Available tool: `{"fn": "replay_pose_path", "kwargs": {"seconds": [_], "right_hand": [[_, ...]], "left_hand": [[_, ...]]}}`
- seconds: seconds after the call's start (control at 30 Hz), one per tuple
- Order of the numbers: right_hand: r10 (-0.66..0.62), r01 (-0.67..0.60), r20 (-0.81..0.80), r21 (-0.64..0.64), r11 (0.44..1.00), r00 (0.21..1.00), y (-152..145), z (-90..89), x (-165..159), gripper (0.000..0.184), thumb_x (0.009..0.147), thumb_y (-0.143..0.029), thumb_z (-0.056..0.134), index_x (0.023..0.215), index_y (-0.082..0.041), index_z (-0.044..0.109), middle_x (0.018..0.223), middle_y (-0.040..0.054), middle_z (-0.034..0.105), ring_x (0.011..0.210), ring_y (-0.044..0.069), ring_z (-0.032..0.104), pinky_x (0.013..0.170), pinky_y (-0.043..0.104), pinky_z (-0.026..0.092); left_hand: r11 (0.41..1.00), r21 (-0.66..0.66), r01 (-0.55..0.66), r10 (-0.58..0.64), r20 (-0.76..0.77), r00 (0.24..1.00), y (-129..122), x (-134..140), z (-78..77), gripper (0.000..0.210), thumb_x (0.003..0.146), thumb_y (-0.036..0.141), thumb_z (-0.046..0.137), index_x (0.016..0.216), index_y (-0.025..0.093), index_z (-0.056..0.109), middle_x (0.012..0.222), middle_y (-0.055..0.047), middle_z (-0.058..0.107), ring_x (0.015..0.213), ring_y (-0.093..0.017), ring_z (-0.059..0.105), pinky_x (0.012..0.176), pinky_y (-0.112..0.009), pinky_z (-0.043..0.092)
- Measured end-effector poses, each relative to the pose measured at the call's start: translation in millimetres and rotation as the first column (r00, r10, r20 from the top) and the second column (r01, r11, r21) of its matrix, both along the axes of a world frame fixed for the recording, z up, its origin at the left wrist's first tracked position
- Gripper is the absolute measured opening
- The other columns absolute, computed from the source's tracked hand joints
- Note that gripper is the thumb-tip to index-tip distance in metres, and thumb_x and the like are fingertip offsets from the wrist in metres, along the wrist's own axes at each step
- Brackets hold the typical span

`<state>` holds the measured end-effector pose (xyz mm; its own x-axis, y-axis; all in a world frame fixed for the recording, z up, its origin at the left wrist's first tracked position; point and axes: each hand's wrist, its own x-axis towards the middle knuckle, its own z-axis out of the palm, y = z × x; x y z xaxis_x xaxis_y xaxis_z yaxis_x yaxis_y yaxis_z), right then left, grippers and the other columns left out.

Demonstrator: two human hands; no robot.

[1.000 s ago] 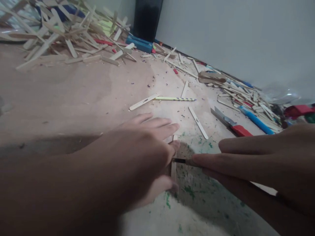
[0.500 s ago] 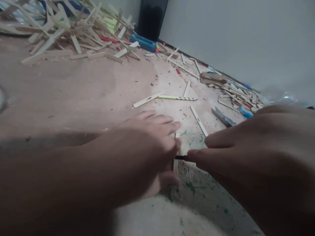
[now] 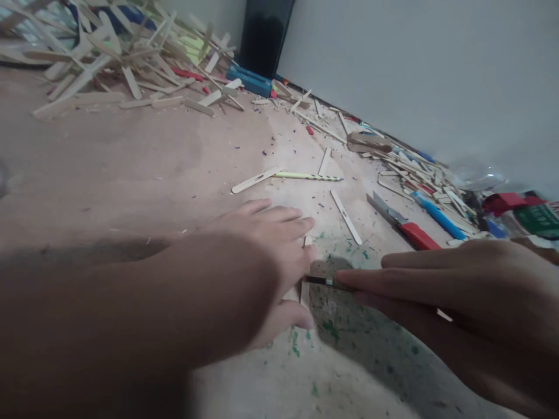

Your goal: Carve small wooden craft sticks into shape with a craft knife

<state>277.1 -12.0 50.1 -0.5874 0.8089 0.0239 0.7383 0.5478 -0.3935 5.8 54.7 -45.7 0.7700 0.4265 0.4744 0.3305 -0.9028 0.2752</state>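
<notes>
My left hand [image 3: 271, 256] lies palm down on the table, fingers spread, pressing on a wooden craft stick [image 3: 304, 294]. Most of that stick is hidden under the hand; one end and a strip of its edge show between thumb and forefinger. From the right, my right hand [image 3: 441, 285] grips a thin craft knife [image 3: 321, 280] with a narrow dark blade. Its tip touches or nearly touches the stick's edge. Just beyond the hands lie a notched craft stick [image 3: 346, 218], another notched stick [image 3: 255, 180] and a yellow patterned pencil [image 3: 305, 176].
Scissors with red handles [image 3: 402, 224] lie open beside a blue pen-like tool [image 3: 439, 215]. A heap of craft sticks [image 3: 117, 58] covers the back left, and another pile [image 3: 419, 169] follows the wall. A dark upright object [image 3: 264, 38] stands in a blue base [image 3: 248, 80].
My right hand has drawn back slightly to the right, uncovering more of the knife, the scissors' red handles and the blue tool. The whole view has shifted a little.
</notes>
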Motion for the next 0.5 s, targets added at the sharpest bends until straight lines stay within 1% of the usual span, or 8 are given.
{"fn": "replay_pose_path", "kwargs": {"seconds": [0.07, 0.13, 0.23, 0.33, 0.37, 0.43, 0.47, 0.5], "right_hand": [[-0.013, 0.013, -0.016, -0.002, 1.0, 1.0, -1.5, -4.7, 4.4, 0.035, 0.111, -0.057, 0.085, 0.134, -0.032, 0.095, 0.081, 0.0068, 0.083, 0.068, 0.024, 0.077, 0.057, 0.032, 0.058], [-0.019, 0.019, -0.035, -0.007, 1.0, 0.999, -1.6, -6.1, 8.2, 0.033, 0.114, -0.053, 0.082, 0.135, -0.032, 0.095, 0.082, 0.0067, 0.085, 0.067, 0.023, 0.078, 0.057, 0.032, 0.06], [-0.006, 0.006, -0.067, -0.006, 1.0, 0.998, -0.7, -5.2, 14.1, 0.028, 0.123, -0.041, 0.068, 0.131, -0.033, 0.094, 0.083, 0.0017, 0.087, 0.062, 0.017, 0.078, 0.059, 0.025, 0.063], [-0.033, 0.032, -0.088, -0.009, 0.999, 0.996, -3.3, -5.4, 22.3, 0.031, 0.126, -0.035, 0.06, 0.127, -0.035, 0.091, 0.097, -0.0044, 0.093, 0.068, 0.01, 0.082, 0.062, 0.016, 0.064], [-0.06, 0.061, -0.085, 0.007, 0.998, 0.995, -5.4, -5.9, 25.4, 0.029, 0.125, -0.035, 0.06, 0.126, -0.035, 0.09, 0.101, -0.0058, 0.094, 0.071, 0.01, 0.084, 0.064, 0.014, 0.065], [-0.119, 0.123, -0.069, 0.061, 0.991, 0.991, -10.9, -7.2, 31.7, 0.026, 0.123, -0.037, 0.063, 0.121, -0.035, 0.09, 0.102, -0.0078, 0.095, 0.073, 0.01, 0.087, 0.066, 0.013, 0.067], [-0.145, 0.15, -0.063, 0.084, 0.985, 0.987, -13.7, -7.9, 34.5, 0.026, 0.122, -0.038, 0.064, 0.119, -0.036, 0.09, 0.101, -0.0086, 0.095, 0.073, 0.01, 0.088, 0.066, 0.013, 0.067], [-0.167, 0.172, -0.061, 0.094, 0.981, 0.984, -16.3, -8.6, 37.0, 0.026, 0.122, -0.038, 0.064, 0.119, -0.035, 0.09, 0.099, -0.0087, 0.094, 0.073, 0.011, 0.088, 0.065, 0.013, 0.067]], "left_hand": [[1.0, -0.002, 0.013, -0.013, -0.011, 1.0, 1.6, -1.8, 3.0, 0.046, 0.102, 0.065, 0.091, 0.121, 0.022, 0.087, 0.139, -0.018, 0.089, 0.138, -0.045, 0.081, 0.12, -0.068, 0.064], [1.0, -0.012, 0.022, -0.022, -0.022, 1.0, 2.4, -3.2, 7.4, 0.046, 0.101, 0.062, 0.094, 0.122, 0.021, 0.086, 0.142, -0.019, 0.088, 0.136, -0.046, 0.082, 0.118, -0.069, 0.065], [0.998, -0.053, 0.028, -0.032, -0.065, 0.997, 2.0, -4.4, 15.8, 0.051, 0.099, 0.061, 0.098, 0.126, 0.019, 0.086, 0.143, -0.019, 0.087, 0.13, -0.046, 0.084, 0.12, -0.072, 0.064], [0.994, -0.102, 0.025, -0.036, -0.104, 0.994, 0.3, -4.9, 24.5, 0.053, 0.095, 0.057, 0.103, 0.13, 0.022, 0.084, 0.138, -0.014, 0.089, 0.127, -0.043, 0.084, 0.122, -0.07, 0.063], [0.992, -0.121, 0.023, -0.037, -0.113, 0.993, -0.4, -5.1, 27.2, 0.055, 0.092, 0.053, 0.106, 0.13, 0.023, 0.083, 0.137, -0.012, 0.089, 0.127, -0.042, 0.083, 0.119, -0.067, 0.064], [0.985, -0.173, -0.007, -0.015, -0.126, 0.992, -2.0, -6.4, 32.7, 0.06, 0.086, 0.043, 0.11, 0.135, 0.025, 0.08, 0.137, -0.008, 0.086, 0.122, -0.038, 0.084, 0.104, -0.054, 0.069], [0.978, -0.209, -0.024, 0.001, -0.109, 0.994, -3.0, -7.4, 35.6, 0.058, 0.088, 0.035, 0.107, 0.138, 0.027, 0.078, 0.138, -0.006, 0.083, 0.115, -0.032, 0.084, 0.093, -0.045, 0.07], [0.969, -0.248, -0.021, 0.003, -0.074, 0.997, -4.2, -8.6, 38.8, 0.053, 0.094, 0.028, 0.099, 0.141, 0.03, 0.075, 0.137, -0.003, 0.081, 0.108, -0.026, 0.084, 0.083, -0.037, 0.067]]}}
